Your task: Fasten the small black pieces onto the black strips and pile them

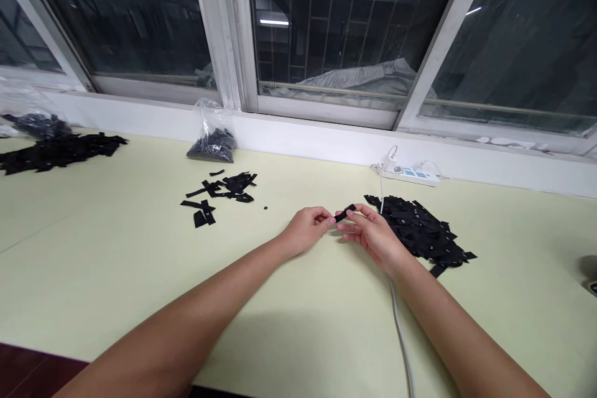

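Head view, the only one: both forearms reach fwd over a pale yellow-green table (116,261) and meet near its middle. The left hand (305,230) and right hand (373,236) share one small black strip (344,214), held just above the tabletop btwn them. Left hand is curled, thumb + forefinger pinching the strip's near-left end; right hand is also curled, fingertips gripping the far-right end, other fingers tucked under. The strip's long axis runs across, hand to hand, tilted a bit so the right end sits higher and farther from the camera. It's equally close to both hands since each grips an end; most of its visible length lies on the right hand's side. Just beside the right hand, touching or nearly touching its back, is a heap of black pieces (420,230) w/ small pale dots on some. A white cable (401,329) passes under the right wrist and leads up to a power strip (413,174) by the wall. Well left of the left hand lies a loose scatter of black pieces (219,193), w/ a tiny black dot (265,208) near it and a clear plastic bag (213,140) of dark bits behind. Far left: a bigger black pile (56,152). Dark windows run along the back.
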Motion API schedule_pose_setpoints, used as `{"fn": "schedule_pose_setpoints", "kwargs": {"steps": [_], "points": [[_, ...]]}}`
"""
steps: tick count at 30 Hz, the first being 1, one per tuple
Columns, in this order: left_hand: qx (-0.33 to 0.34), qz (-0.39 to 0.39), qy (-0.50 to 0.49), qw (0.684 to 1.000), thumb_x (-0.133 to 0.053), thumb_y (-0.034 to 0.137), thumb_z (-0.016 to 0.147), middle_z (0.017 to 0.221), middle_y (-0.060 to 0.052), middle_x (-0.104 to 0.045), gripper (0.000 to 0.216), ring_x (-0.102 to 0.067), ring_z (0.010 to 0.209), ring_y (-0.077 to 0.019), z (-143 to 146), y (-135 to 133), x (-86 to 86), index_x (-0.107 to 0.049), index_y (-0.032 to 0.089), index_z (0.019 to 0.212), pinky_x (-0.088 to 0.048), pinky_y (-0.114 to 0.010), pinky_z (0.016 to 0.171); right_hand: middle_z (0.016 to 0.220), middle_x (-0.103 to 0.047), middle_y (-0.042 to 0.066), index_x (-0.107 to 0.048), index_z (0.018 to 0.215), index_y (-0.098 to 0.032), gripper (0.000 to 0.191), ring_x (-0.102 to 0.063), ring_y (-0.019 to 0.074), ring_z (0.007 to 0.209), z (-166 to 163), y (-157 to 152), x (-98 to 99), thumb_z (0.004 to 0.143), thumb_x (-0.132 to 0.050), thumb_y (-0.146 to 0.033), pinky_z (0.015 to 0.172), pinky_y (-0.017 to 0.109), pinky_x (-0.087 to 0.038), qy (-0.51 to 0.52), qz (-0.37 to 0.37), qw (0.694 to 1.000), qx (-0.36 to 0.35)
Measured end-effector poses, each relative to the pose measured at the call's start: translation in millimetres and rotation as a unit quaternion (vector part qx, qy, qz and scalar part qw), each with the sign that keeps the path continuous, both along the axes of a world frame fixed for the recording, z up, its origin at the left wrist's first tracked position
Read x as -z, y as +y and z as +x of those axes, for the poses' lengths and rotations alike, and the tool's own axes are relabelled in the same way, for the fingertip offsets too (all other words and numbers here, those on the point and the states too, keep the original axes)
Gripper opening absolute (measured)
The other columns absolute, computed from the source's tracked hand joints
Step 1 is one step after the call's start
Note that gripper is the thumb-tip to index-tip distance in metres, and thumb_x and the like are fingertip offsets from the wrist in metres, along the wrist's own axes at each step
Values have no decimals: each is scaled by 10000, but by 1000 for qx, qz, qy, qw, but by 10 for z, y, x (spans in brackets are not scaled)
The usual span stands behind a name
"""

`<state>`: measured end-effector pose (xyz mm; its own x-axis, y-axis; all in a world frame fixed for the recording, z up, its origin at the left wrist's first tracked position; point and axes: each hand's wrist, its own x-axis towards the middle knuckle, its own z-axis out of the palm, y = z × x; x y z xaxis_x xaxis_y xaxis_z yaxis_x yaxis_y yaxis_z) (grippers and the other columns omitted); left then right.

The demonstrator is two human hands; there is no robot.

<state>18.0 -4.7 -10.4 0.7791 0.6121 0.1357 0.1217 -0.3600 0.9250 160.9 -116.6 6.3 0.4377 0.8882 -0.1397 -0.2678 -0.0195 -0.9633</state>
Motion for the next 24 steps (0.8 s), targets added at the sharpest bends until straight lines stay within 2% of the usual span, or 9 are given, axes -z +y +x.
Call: {"fn": "schedule_pose_setpoints", "kwargs": {"steps": [2,4,7,9,11,14,20,24], "points": [[-3,10,12,1000,-597,483,867,676,6,-592,326,-494,618,-123,-7,-4,-9,-672,167,841,-365,-246,583,973,-702,54,-574,907,-219,373,-710,200,759,16,12,26,696,-785,-442,618,299,-565,-49,-11,999,20],[-18,19,19,999,-613,505,852,670,12,-579,344,-482,617,-119,-12,-3,-16,-667,167,824,-355,-244,577,961,-682,61,-566,1000,-218,456,-688,198,700,33,10,47,700,-755,-505,581,316,-549,-160,-21,984,78],[-36,24,21,999,-627,525,836,672,12,-582,367,-478,619,-118,-14,5,-18,-674,161,814,-357,-246,579,975,-667,60,-544,1161,-211,547,-629,163,633,39,-22,48,739,-715,-513,583,316,-517,-377,1,910,171],[-31,23,13,999,-620,501,845,698,1,-607,351,-494,636,-123,-12,9,-10,-686,157,834,-377,-251,598,951,-681,59,-604,1100,-207,397,-624,159,658,20,-47,34,797,-675,-454,624,308,-512,-468,37,871,147],[-15,24,0,1000,-606,442,859,745,-15,-644,301,-522,670,-131,-8,10,3,-698,156,854,-402,-255,629,917,-704,56,-676,973,-215,213,-642,165,699,-11,-61,24,852,-621,-382,637,293,-509,-510,63,855,73],[2,25,-6,1000,-583,351,867,789,-27,-678,232,-553,712,-136,1,8,26,-708,156,855,-423,-256,665,897,-725,42,-737,916,-236,170,-657,165,717,-44,-56,39,884,-583,-300,627,276,-503,-536,78,841,5],[23,-29,-15,999,-585,359,866,790,-50,-702,273,-581,686,-139,9,-28,19,-728,129,901,-451,-265,657,877,-720,42,-781,932,-247,209,-647,154,670,1,-38,92,880,-580,-229,648,284,-503,-573,67,817,17],[30,-59,-32,997,-628,341,836,933,-88,-745,272,-654,859,-185,15,-63,-13,-750,125,946,-489,-299,801,848,-731,33,-778,968,-233,249,-659,153,696,7,-41,101,865,-561,-169,676,270,-493,-605,72,793,21]]}}
